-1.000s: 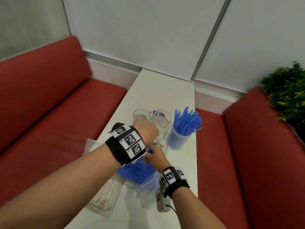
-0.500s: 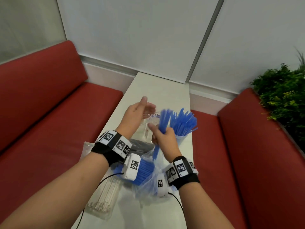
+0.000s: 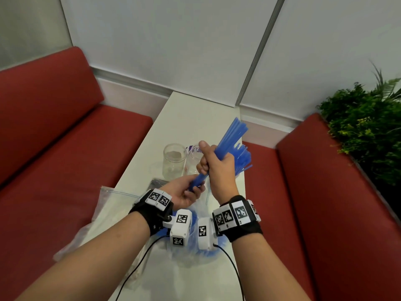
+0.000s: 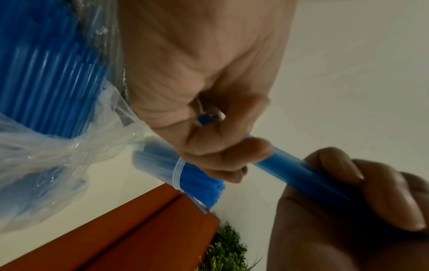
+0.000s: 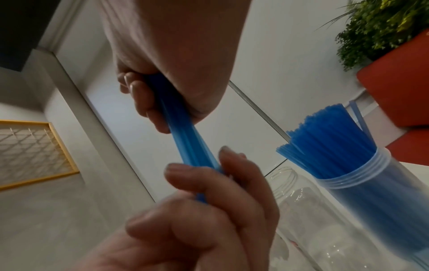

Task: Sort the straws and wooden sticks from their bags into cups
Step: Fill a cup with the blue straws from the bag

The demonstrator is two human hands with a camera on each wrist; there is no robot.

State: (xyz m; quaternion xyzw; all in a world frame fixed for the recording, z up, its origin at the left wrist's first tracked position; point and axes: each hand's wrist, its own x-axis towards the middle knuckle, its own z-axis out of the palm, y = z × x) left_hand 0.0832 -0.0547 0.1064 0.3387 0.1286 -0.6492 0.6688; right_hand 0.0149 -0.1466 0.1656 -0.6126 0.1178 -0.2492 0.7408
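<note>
**Change.** A bundle of blue straws (image 3: 225, 144), half a second earlier gripped by the right hand (image 3: 219, 170) alone while the left hand (image 3: 184, 193) was raised with fingers spread, was now held at both ends: right grip clenched round the middle, left grip closed on the lower ends. The bundle stood tilted above the bench (image 3: 195, 114), clear of its bag. Judged: the straws were being squared up before going into a cup; the drop itself was not yet made.

**Containers.**
- Straw cup (image 5: 362, 185), clear plastic, far right of the bench: packed with blue straws fanning above the rim.
- Clear jar (image 3: 174, 161), left of the hands: no straws or sticks inside.
- Second clear jar (image 3: 193, 157), just beside the first, partly hidden by the right hand: contents cannot be told from the head view.
- Straw bag (image 4: 53, 102), under the wrists: still holding many blue straws.
- Second clear bag (image 3: 104, 213), at the bench's left edge: contents mostly hidden behind the left forearm.
</note>
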